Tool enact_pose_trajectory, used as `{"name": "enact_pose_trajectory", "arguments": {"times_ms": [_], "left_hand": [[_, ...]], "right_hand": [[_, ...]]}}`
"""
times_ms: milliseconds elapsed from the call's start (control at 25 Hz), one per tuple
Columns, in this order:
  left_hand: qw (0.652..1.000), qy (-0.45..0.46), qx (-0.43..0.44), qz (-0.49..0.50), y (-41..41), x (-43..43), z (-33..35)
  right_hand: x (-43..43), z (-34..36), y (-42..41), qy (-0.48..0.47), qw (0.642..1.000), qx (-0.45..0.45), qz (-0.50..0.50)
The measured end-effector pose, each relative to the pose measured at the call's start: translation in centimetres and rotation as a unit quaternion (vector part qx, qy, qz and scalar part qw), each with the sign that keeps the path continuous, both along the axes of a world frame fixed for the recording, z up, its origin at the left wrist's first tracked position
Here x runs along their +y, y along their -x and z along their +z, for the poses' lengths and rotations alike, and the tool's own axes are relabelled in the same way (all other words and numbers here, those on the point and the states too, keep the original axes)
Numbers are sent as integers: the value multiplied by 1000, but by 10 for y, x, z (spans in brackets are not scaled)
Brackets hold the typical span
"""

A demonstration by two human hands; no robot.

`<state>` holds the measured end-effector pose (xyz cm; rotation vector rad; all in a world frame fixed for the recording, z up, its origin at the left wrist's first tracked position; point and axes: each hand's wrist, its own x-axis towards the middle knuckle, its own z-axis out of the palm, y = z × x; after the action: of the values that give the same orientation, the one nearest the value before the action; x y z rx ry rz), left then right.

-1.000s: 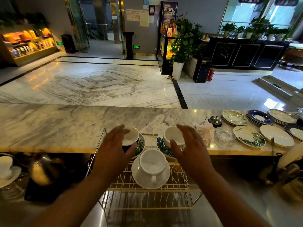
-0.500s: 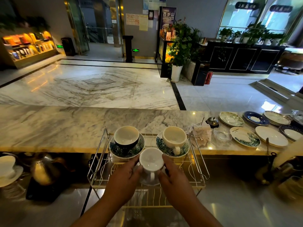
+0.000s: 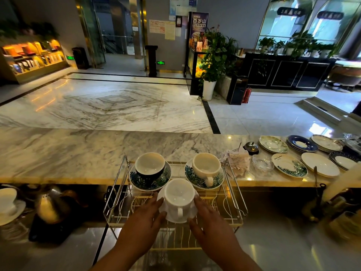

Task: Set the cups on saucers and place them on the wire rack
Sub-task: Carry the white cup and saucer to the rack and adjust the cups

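Observation:
A gold wire rack (image 3: 117, 187) stands against the marble counter. At its back a dark cup (image 3: 150, 164) sits on a leaf-patterned saucer (image 3: 140, 182), and a cream cup (image 3: 206, 164) sits on a second leaf saucer (image 3: 192, 178). In front of them a white cup (image 3: 178, 196), handle toward me, stands on a white saucer (image 3: 192, 212) on the rack's wires. My left hand (image 3: 144, 218) and right hand (image 3: 208, 218) flank this saucer, each with thumb and fingers on its rim.
Several loose plates and saucers (image 3: 289, 165) lie on the marble counter (image 3: 68, 153) to the right, beside a glass dish (image 3: 262, 163), paper slips and a small bell (image 3: 251, 147). A metal kettle (image 3: 51, 206) and another white cup (image 3: 7, 196) stand lower left.
Both hands drew back from the two rear cups to the white cup's saucer at the front of the rack. Since half a second ago they have stayed at its rim.

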<state>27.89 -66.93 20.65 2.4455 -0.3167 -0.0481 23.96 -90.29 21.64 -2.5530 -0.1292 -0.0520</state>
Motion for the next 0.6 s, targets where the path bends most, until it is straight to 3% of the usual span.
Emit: {"name": "enact_pose_trajectory", "arguments": {"times_ms": [440, 600], "left_hand": [[1000, -13, -17, -4, 0, -2, -1], [997, 55, -29, 36, 1, 4, 6]], "right_hand": [[-8, -10, -3, 14, 1000, -3, 11], [-13, 2, 1, -9, 999, -43, -1]]}}
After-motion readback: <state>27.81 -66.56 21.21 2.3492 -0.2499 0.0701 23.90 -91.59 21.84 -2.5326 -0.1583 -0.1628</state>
